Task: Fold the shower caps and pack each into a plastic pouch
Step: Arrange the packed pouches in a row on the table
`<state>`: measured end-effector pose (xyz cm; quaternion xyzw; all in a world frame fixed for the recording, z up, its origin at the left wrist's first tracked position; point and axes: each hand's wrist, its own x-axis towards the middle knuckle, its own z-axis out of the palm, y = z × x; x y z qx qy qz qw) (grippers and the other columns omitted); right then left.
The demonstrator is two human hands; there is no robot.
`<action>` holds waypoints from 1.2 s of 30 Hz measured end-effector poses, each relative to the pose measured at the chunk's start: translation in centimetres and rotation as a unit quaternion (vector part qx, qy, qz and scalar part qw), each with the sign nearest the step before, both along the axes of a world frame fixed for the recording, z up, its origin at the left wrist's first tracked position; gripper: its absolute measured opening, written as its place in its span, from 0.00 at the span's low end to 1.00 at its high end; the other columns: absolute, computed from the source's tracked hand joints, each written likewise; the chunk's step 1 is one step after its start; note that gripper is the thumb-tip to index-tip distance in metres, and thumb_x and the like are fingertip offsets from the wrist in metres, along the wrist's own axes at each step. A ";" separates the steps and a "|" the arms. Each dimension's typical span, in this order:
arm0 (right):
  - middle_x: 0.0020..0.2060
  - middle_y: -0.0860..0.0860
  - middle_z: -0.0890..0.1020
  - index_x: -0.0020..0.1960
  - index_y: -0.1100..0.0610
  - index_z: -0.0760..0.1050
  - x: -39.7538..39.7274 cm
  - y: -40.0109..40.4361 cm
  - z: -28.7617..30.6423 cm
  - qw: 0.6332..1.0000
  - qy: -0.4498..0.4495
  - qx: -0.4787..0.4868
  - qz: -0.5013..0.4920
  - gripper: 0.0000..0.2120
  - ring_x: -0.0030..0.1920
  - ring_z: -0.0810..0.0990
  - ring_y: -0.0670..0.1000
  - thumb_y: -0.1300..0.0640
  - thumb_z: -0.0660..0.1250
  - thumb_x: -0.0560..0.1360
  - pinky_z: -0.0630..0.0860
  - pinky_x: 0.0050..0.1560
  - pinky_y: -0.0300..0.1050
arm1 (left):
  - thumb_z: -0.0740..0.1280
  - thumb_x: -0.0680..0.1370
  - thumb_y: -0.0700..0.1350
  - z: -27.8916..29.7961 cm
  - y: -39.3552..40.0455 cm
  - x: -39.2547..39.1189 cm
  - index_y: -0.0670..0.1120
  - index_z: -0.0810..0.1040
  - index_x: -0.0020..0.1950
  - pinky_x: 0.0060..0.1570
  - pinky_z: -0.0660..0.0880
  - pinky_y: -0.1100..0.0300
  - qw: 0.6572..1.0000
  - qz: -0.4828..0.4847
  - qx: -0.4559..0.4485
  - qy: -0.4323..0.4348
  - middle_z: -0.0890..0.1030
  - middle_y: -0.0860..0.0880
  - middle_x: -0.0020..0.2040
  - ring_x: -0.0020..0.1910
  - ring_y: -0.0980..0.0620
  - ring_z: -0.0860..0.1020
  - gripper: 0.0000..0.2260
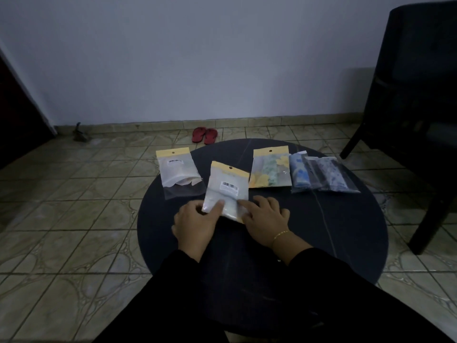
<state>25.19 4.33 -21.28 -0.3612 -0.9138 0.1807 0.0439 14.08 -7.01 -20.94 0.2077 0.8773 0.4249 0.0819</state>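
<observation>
Two black sleeves [247, 293] reach forward over a round dark table [346, 243]. The left hand [195, 224] pinches the near corner of a pouch [228, 189] between thumb and fingers, while the right hand [264, 221] lies with fingers spread, pressing the pouch's lower right edge. A pale folded cap seems to sit inside it, though the dim light makes that hard to confirm. Three more packs lie beyond: a whitish pouch [179, 174] overhanging the table's left edge, a yellow-flowered pouch [270, 169], and a blue-patterned pouch [321, 177]. The overhanging one could be nudged off to the floor. If the flap is not sealed, the springy cap may push back out.
</observation>
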 end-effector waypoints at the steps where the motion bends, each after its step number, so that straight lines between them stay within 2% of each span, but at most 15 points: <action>1: 0.74 0.47 0.58 0.71 0.37 0.59 -0.4 0.1 0.1 1.000 0.004 -0.005 0.009 0.20 0.73 0.52 0.54 0.45 0.50 0.79 0.54 0.67 0.59 | 0.70 0.70 0.60 0.3 0.3 0.4 0.53 0.73 0.52 0.56 0.71 0.54 0.996 -0.006 0.084 -0.032 0.76 0.53 0.55 0.56 0.52 0.74 0.17; 3: 0.74 0.48 0.58 0.71 0.37 0.59 -1.0 0.5 0.5 1.000 0.017 0.000 0.021 0.20 0.73 0.52 0.54 0.44 0.51 0.79 0.54 0.67 0.58 | 0.74 0.70 0.48 0.9 1.3 1.0 0.51 0.70 0.55 0.43 0.72 0.65 0.976 -0.021 0.197 -0.090 0.77 0.52 0.53 0.49 0.58 0.76 0.18; 5: 0.74 0.49 0.57 0.73 0.41 0.58 -1.2 1.3 0.6 0.999 0.021 0.045 0.017 0.23 0.73 0.52 0.54 0.45 0.54 0.78 0.54 0.66 0.57 | 0.71 0.72 0.41 1.6 2.9 1.0 0.49 0.69 0.57 0.38 0.71 0.70 0.968 -0.016 0.238 -0.071 0.78 0.52 0.52 0.46 0.60 0.76 0.17; 8: 0.76 0.51 0.52 0.75 0.48 0.53 -1.1 3.3 0.9 0.994 0.001 0.112 -0.016 0.29 0.75 0.48 0.55 0.46 0.58 0.77 0.52 0.69 0.58 | 0.66 0.75 0.38 2.5 5.8 0.3 0.47 0.69 0.59 0.35 0.70 0.75 0.967 -0.017 0.254 -0.002 0.79 0.51 0.50 0.42 0.62 0.76 0.14; 10: 0.76 0.53 0.48 0.76 0.53 0.50 -1.0 4.9 1.0 0.992 -0.025 0.117 -0.038 0.32 0.76 0.44 0.55 0.47 0.57 0.77 0.49 0.71 0.60 | 0.63 0.77 0.39 2.3 7.6 -0.4 0.47 0.71 0.63 0.42 0.72 0.68 0.972 -0.049 0.218 0.067 0.79 0.50 0.52 0.44 0.57 0.77 0.15; 12: 0.76 0.53 0.48 0.76 0.55 0.49 -0.8 6.1 1.0 0.991 -0.042 0.118 -0.050 0.33 0.76 0.44 0.55 0.46 0.57 0.77 0.47 0.71 0.61 | 0.61 0.78 0.38 1.6 9.7 -1.3 0.47 0.73 0.66 0.53 0.72 0.62 0.970 -0.108 0.170 0.139 0.79 0.48 0.59 0.55 0.51 0.77 0.17; 14: 0.76 0.53 0.50 0.76 0.56 0.50 -0.6 6.9 0.7 0.991 -0.045 0.119 -0.050 0.32 0.76 0.45 0.55 0.45 0.56 0.77 0.47 0.71 0.61 | 0.60 0.78 0.36 0.6 11.9 -2.3 0.45 0.73 0.68 0.61 0.67 0.60 0.955 -0.177 0.106 0.213 0.75 0.46 0.66 0.66 0.48 0.72 0.18; 16: 0.76 0.52 0.52 0.76 0.56 0.51 -0.5 7.2 0.5 0.990 -0.043 0.123 -0.048 0.32 0.75 0.47 0.54 0.44 0.56 0.77 0.47 0.70 0.61 | 0.58 0.79 0.37 -0.3 13.8 -3.0 0.46 0.71 0.69 0.66 0.63 0.55 0.929 -0.254 0.011 0.269 0.70 0.45 0.71 0.71 0.44 0.64 0.19; 19: 0.76 0.52 0.52 0.76 0.57 0.50 -0.5 7.3 0.3 0.991 -0.036 0.118 -0.045 0.32 0.75 0.47 0.53 0.45 0.56 0.77 0.45 0.71 0.61 | 0.56 0.81 0.41 -1.3 15.1 -3.2 0.46 0.64 0.74 0.70 0.56 0.53 0.892 -0.333 -0.127 0.278 0.59 0.43 0.76 0.74 0.42 0.56 0.20; 21: 0.76 0.52 0.50 0.76 0.57 0.48 -0.5 7.3 0.3 0.992 -0.030 0.113 -0.047 0.33 0.76 0.46 0.53 0.45 0.56 0.77 0.44 0.71 0.61 | 0.55 0.81 0.44 -1.5 15.0 -3.0 0.46 0.60 0.76 0.72 0.52 0.53 0.881 -0.346 -0.168 0.277 0.55 0.42 0.77 0.75 0.41 0.52 0.22; 25: 0.77 0.53 0.47 0.77 0.56 0.46 -0.5 6.5 0.4 0.991 -0.014 0.124 -0.048 0.33 0.76 0.43 0.54 0.48 0.55 0.78 0.44 0.71 0.61 | 0.56 0.79 0.48 -1.2 13.3 -2.8 0.51 0.54 0.77 0.73 0.43 0.51 0.888 -0.318 -0.157 0.292 0.50 0.45 0.78 0.77 0.43 0.47 0.27; 29: 0.77 0.54 0.45 0.77 0.54 0.45 -0.8 4.8 0.6 0.990 0.002 0.135 -0.041 0.34 0.76 0.43 0.55 0.50 0.57 0.77 0.47 0.71 0.60 | 0.59 0.77 0.51 -0.6 10.0 -3.9 0.52 0.54 0.77 0.73 0.39 0.48 0.913 -0.192 -0.171 0.317 0.48 0.46 0.79 0.77 0.45 0.45 0.29; 32: 0.76 0.53 0.47 0.76 0.51 0.48 -1.0 2.6 0.6 0.989 0.023 0.143 -0.009 0.33 0.75 0.46 0.55 0.52 0.59 0.76 0.52 0.69 0.58 | 0.57 0.77 0.56 -1.1 6.2 -5.7 0.49 0.58 0.76 0.72 0.43 0.45 0.924 -0.088 -0.237 0.287 0.55 0.43 0.77 0.76 0.43 0.52 0.28; 34: 0.76 0.54 0.51 0.76 0.51 0.53 -1.1 0.9 0.4 0.989 0.039 0.143 0.022 0.31 0.75 0.50 0.56 0.53 0.60 0.76 0.56 0.67 0.57 | 0.56 0.78 0.58 -1.9 3.7 -6.4 0.49 0.65 0.72 0.72 0.48 0.44 0.921 -0.080 -0.264 0.275 0.62 0.45 0.75 0.72 0.45 0.61 0.24; 36: 0.75 0.54 0.58 0.74 0.51 0.60 -1.3 -0.7 0.1 0.987 0.058 0.142 0.050 0.29 0.73 0.58 0.58 0.55 0.63 0.74 0.60 0.64 0.58 | 0.56 0.78 0.58 -2.2 1.5 -6.4 0.52 0.71 0.67 0.71 0.51 0.46 0.926 -0.096 -0.248 0.267 0.67 0.49 0.72 0.68 0.48 0.67 0.20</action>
